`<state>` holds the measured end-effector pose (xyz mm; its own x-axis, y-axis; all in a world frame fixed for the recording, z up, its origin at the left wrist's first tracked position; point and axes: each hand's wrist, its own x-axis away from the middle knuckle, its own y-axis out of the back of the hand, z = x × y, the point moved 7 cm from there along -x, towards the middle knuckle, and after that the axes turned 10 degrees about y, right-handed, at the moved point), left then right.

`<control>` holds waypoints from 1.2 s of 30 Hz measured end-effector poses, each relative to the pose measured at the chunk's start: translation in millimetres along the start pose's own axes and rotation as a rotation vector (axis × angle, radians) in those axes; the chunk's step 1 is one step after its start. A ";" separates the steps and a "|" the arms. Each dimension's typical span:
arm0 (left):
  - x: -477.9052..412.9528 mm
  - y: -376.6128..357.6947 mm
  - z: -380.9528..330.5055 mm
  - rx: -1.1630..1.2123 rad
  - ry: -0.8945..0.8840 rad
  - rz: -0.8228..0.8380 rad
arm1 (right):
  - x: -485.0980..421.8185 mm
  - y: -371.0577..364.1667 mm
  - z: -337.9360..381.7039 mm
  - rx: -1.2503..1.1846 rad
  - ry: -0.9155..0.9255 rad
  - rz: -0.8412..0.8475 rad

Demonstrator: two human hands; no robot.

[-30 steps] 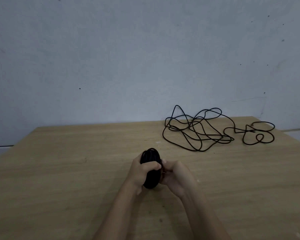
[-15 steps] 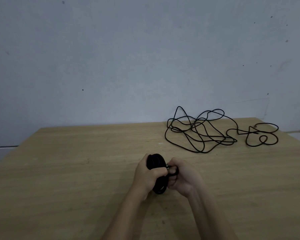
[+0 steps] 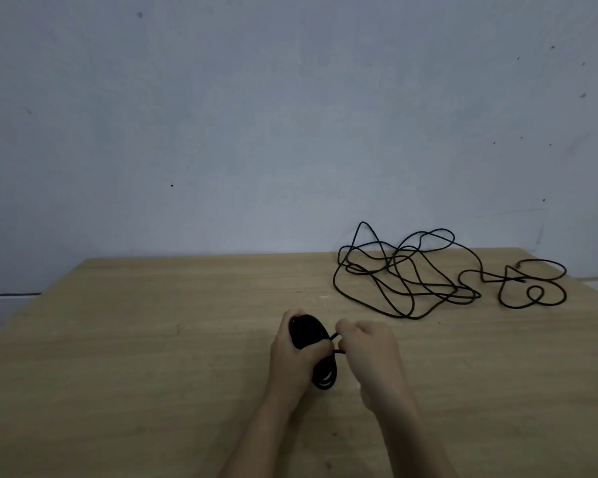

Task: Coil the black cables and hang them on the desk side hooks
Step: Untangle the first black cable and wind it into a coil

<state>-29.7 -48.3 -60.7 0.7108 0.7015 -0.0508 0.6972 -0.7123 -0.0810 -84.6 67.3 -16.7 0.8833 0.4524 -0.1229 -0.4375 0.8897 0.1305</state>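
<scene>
Step in hand: securing the first coil. A tight, oval bundle of coiled black cable (image 3: 322, 374) is held just above the light wooden bench (image 3: 152, 339), near its front middle. The left hand (image 3: 296, 357) is wrapped round the bundle's waist, grip curled firmly on it. The right hand (image 3: 372, 353) is set just beside it, grip pinched on the short free tail of the same cable, which is drawn across the bundle; whether a wrap or a tuck is being made cannot be told.

A second, loose tangle of thin black cable (image 3: 411, 274) is spread on the bench's far right, well apart from both hands, not yet coiled. Desk side hooks are not in view.

Next move, as judged: the tail is to be tucked snug so the loops are not sprung, then the bundle carried to a hook.
</scene>
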 end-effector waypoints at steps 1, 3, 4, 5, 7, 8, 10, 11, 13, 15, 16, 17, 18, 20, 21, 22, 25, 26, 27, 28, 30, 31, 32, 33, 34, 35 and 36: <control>-0.7 0.6 1.5 0.025 0.006 -0.006 | 1.8 -1.3 3.2 0.038 0.040 0.019; -2.3 4.5 4.3 0.096 0.040 -0.054 | 3.5 -8.1 7.5 0.085 0.103 0.076; -3.8 6.9 5.8 0.117 0.060 -0.093 | 3.9 -12.3 8.1 0.092 0.119 0.105; -5.3 9.3 7.4 0.132 0.087 -0.135 | 3.9 -16.6 7.4 0.096 0.126 0.130; -4.4 14.1 10.9 0.180 0.157 -0.208 | 5.6 -23.0 5.9 0.095 0.132 0.172; -4.0 14.1 12.9 0.202 0.187 -0.215 | 5.8 -24.9 6.5 0.097 0.149 0.193; -4.4 11.2 19.7 0.259 0.263 -0.185 | 6.7 -26.9 11.2 0.127 0.214 0.233; -6.0 10.1 24.4 0.293 0.293 -0.172 | 7.3 -27.0 14.0 0.138 0.247 0.250; -7.0 5.3 25.7 0.387 0.337 -0.109 | 6.9 -25.5 14.9 0.131 0.288 0.272; -6.7 -5.2 25.5 0.580 0.387 0.047 | 4.8 -20.9 13.9 0.139 0.330 0.257; -5.5 -9.7 23.2 0.646 0.400 0.118 | 2.7 -17.3 13.1 0.127 0.342 0.229; -4.5 -13.1 19.6 0.657 0.399 0.172 | 0.4 -13.4 11.3 0.096 0.338 0.200; -4.0 -15.4 20.2 0.665 0.416 0.198 | -1.5 -10.4 9.2 0.058 0.326 0.184; -4.4 -15.5 25.9 0.622 0.438 0.160 | -3.9 -8.8 5.4 0.002 0.305 0.190; -5.7 -13.7 28.4 0.586 0.435 0.120 | -4.9 -9.5 3.4 -0.017 0.297 0.199; -4.4 -13.6 27.4 0.552 0.429 0.095 | -5.8 -10.4 1.8 -0.034 0.291 0.208; -1.7 -12.3 25.1 0.523 0.392 0.042 | -8.0 -12.8 -3.8 -0.122 0.270 0.284; -1.1 -12.4 23.2 0.542 0.377 0.031 | -9.2 -13.5 -6.5 -0.148 0.259 0.332; 0.0 -12.9 20.6 0.574 0.371 0.027 | -8.9 -14.0 -7.7 -0.160 0.253 0.381; 0.6 -11.7 19.9 0.607 0.365 0.024 | -7.8 -14.4 -6.8 -0.156 0.258 0.415; 0.1 -11.9 18.0 0.636 0.356 0.052 | -9.2 -12.6 -5.2 -0.137 0.290 0.410; 0.8 -12.0 15.0 0.627 0.343 0.068 | -10.6 -10.9 -4.1 -0.128 0.304 0.384; 1.3 -12.1 14.1 0.606 0.334 0.078 | -11.5 -9.1 -3.0 -0.117 0.314 0.358; 1.8 -12.5 12.9 0.574 0.323 0.079 | -12.5 -8.5 -2.2 -0.108 0.324 0.338; 2.1 -12.3 11.6 0.540 0.310 0.073 | -12.8 -8.1 -0.9 -0.097 0.337 0.326; 2.5 -11.4 10.0 0.504 0.296 0.058 | -12.6 -8.1 -0.2 -0.086 0.353 0.315; 2.4 -9.8 8.7 0.463 0.276 0.033 | -12.1 -7.4 1.0 -0.075 0.368 0.300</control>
<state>-35.6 -39.5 -68.7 0.7733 0.6026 0.1972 0.6042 -0.6060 -0.5174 -91.9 55.1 -15.2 0.6039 0.6694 -0.4328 -0.6866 0.7126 0.1442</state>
